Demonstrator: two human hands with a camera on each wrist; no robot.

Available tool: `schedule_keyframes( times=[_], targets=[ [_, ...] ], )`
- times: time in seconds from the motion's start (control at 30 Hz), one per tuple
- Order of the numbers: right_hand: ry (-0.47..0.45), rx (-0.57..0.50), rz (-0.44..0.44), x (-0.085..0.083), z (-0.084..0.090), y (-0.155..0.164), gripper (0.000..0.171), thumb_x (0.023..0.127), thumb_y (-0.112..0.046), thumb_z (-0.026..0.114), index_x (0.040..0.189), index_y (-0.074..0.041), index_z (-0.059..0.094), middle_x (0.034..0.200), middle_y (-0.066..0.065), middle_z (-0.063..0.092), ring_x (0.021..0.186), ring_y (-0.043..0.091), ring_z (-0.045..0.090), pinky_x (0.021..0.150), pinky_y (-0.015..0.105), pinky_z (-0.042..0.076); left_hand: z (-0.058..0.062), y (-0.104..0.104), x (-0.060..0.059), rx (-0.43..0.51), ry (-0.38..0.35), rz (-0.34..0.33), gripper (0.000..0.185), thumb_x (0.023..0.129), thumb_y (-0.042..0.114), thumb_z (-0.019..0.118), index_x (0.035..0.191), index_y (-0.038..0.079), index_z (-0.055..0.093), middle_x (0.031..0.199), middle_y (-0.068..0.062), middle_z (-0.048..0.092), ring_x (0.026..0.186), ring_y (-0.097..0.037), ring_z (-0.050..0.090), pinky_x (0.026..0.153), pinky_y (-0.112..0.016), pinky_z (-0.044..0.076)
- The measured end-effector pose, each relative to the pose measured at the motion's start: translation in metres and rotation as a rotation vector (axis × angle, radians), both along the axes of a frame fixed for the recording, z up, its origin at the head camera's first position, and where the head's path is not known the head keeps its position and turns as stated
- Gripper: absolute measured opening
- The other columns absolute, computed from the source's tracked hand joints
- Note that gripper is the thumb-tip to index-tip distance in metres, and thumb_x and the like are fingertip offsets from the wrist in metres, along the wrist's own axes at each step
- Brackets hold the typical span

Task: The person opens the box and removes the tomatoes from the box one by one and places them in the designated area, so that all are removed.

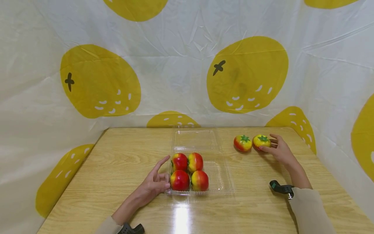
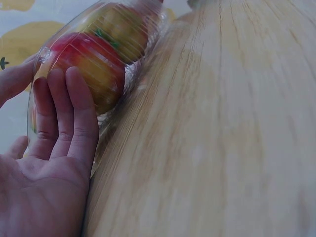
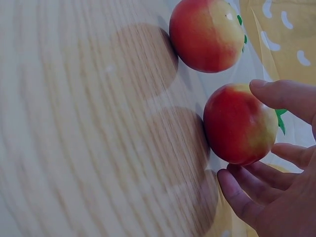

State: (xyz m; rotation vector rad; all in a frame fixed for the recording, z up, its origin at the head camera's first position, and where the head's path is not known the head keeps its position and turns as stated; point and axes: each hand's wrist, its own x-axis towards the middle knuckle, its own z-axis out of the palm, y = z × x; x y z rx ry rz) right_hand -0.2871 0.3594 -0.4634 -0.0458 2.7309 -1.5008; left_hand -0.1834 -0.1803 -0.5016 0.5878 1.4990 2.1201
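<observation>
In the head view, my left hand (image 1: pixel 149 188) rests against the left side of a clear plastic box (image 1: pixel 225 182). Its thumb is at the front corner and its forefinger stretches along the side; the left wrist view shows straight fingers (image 2: pixel 64 116) on the outer wall. Several red-and-yellow tomatoes (image 1: pixel 180 180), which look artificial, sit in the box's left half. At the back right, my right hand (image 1: pixel 281 151) holds a yellow-red tomato (image 3: pixel 237 128) between thumb and fingers, at the table's surface. A second tomato (image 1: pixel 242 143) with a green leafy top lies just left of it.
The box's hinged lid (image 1: pixel 195 139) lies folded back toward the rear edge of the wooden table (image 1: pixel 117 169). A white cloth (image 1: pixel 175 74) with yellow fruit prints hangs behind and at both sides. Black wrist devices (image 1: pixel 281 188) sit on both forearms.
</observation>
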Motion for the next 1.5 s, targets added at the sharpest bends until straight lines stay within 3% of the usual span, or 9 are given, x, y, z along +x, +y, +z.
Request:
schedule_keyframes(
  times=[0.4,1.5],
  targets=[
    [0.008,0.021,-0.001,0.001,0.002,0.0,0.1,0.1,-0.034,0.068,0.161,0.008,0.001,0.16,0.045,0.016,0.145,0.062,0.025,0.116,0.071,0.028,0.0,0.0,-0.001,-0.004,-0.019,0.005,0.101,0.093,-0.002,0.064,0.167,0.027,0.002,0.088,0.003,0.061,0.079,-0.009,0.057,0.071,-0.021,0.05],
    [0.095,0.103,0.006,0.016,0.044,-0.017,0.095,0.1,-0.035,0.067,0.163,0.003,0.006,0.162,0.041,0.02,0.146,0.062,0.026,0.109,0.076,0.033,0.002,-0.001,-0.001,-0.005,-0.034,0.011,0.099,0.093,0.0,0.065,0.167,0.029,0.005,0.088,0.004,0.061,0.078,-0.009,0.055,0.071,-0.02,0.049]
  ],
)
